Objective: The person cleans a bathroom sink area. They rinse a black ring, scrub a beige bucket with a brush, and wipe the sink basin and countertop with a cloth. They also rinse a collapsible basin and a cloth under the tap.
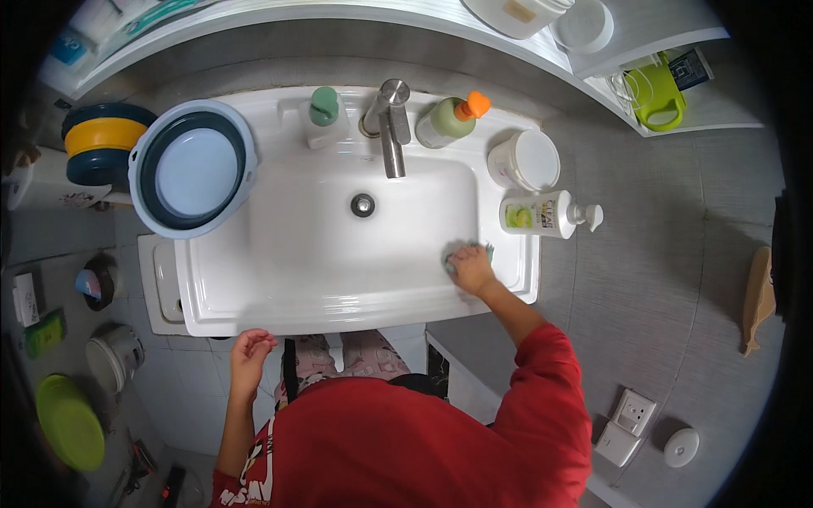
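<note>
My right hand (472, 268) presses a greyish-green cloth (449, 261) against the right inner side of the white sink (322, 296). Most of the cloth is hidden under my fingers; only its edges show. Just in front of the sink's near edge hangs my left hand (252, 343), its fingers loosely curled and partly apart, with nothing visible in it. A steel faucet (393, 127) stands at the back middle, above the round drain (362, 205).
A blue collapsible basin (246, 169) rests on the sink's left corner. Along the back stand a green-capped bottle (324, 118) and an orange-topped pump bottle (449, 123). On the right rim are a white tub (525, 161) and a white pump bottle (542, 214). A shelf (339, 14) runs above.
</note>
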### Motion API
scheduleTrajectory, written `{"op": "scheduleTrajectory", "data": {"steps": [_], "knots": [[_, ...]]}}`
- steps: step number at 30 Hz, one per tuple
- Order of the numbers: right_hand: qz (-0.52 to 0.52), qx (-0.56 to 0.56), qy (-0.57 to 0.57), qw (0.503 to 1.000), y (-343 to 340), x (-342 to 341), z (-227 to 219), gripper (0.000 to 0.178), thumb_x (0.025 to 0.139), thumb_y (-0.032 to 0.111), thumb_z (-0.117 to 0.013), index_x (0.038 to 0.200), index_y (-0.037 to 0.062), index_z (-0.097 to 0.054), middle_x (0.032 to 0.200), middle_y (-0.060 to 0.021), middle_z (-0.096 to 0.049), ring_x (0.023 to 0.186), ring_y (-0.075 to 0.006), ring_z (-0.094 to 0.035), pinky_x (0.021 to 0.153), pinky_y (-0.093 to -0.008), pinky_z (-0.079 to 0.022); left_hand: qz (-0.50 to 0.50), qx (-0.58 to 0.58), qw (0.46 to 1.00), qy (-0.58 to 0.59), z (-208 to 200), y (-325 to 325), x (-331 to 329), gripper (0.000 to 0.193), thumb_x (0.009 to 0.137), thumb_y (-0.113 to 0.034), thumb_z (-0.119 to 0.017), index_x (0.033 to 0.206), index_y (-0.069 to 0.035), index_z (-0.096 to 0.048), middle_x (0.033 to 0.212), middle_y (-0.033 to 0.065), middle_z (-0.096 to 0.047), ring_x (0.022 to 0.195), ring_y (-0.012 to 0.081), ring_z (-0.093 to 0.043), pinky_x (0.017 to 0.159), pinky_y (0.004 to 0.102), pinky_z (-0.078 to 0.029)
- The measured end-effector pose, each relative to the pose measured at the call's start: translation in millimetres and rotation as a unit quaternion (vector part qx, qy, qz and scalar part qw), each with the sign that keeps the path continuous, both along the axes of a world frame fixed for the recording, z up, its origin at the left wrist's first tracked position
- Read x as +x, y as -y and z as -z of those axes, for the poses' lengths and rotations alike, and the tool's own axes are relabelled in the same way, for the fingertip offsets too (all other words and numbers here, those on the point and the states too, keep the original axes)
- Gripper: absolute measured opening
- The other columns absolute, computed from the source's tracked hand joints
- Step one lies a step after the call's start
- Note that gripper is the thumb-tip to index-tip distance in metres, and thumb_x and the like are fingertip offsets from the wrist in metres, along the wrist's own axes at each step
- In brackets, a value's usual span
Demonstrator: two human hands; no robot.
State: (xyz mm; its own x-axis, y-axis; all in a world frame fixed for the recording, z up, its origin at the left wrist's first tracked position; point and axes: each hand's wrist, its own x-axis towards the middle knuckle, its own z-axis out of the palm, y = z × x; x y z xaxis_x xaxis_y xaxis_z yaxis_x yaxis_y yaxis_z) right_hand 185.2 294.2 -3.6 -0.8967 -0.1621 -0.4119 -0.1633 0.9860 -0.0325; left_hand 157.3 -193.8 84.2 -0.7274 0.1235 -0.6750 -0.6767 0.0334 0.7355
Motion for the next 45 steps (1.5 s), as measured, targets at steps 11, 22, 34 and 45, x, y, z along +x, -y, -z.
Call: {"op": "scheduleTrajectory", "data": {"steps": [11, 22, 34, 45], "knots": [[-0.201, 0.090, -0.081, 0.972, -36, -77, 9, 0.019, 0.076, 0.018, -0.050, 0.090, 0.0173, -0.062, 0.121, -0.0043, -0.047, 0.116, -0.0238, -0.037, 0.094, -0.0429, -0.027, 0.005, 0.000, 1.000, -0.031, 14, -24, -30, 0.014, 0.083, 0.001, -0.049, 0.096, 0.001, -0.051, 0.091, 0.0084, -0.057, 0.085, 0.0153, -0.056, 0.079, 0.0255, -0.044], [0.075, -0.127, 0.051, 0.988, 26, -13, 27, 0.037, 0.079, 0.018, -0.046, 0.112, 0.0035, -0.053, 0.122, -0.0132, -0.047, 0.117, -0.0282, -0.039, 0.097, -0.0411, -0.030, 0.062, -0.167, 0.944, -0.277, 31, 2, -28, 0.012, 0.083, 0.004, -0.046, 0.090, 0.002, -0.054, 0.092, 0.0094, -0.057, 0.087, 0.0181, -0.055, 0.079, 0.0261, -0.042], [-0.032, -0.502, 0.134, 0.854, 282, -88, 32, 0.044, 0.082, 0.017, -0.049, 0.124, 0.0067, -0.043, 0.126, -0.0159, -0.041, 0.118, -0.0318, -0.037, 0.099, -0.0392, -0.030, 0.164, -0.219, 0.872, -0.406, 5, 2, -53, 0.017, 0.073, 0.011, -0.047, 0.083, 0.001, -0.056, 0.089, 0.0145, -0.058, 0.086, 0.0274, -0.056, 0.076, 0.0309, -0.045], [-0.051, -0.351, 0.086, 0.931, 217, -75, 79, 0.040, 0.076, 0.015, -0.048, 0.114, 0.0015, -0.051, 0.123, -0.0185, -0.045, 0.120, -0.0334, -0.036, 0.099, -0.0436, -0.028, 0.182, -0.198, 0.876, -0.400, 19, 12, -53, 0.020, 0.069, 0.012, -0.048, 0.083, 0.001, -0.057, 0.088, 0.0142, -0.056, 0.083, 0.0292, -0.056, 0.073, 0.0319, -0.045]]}}
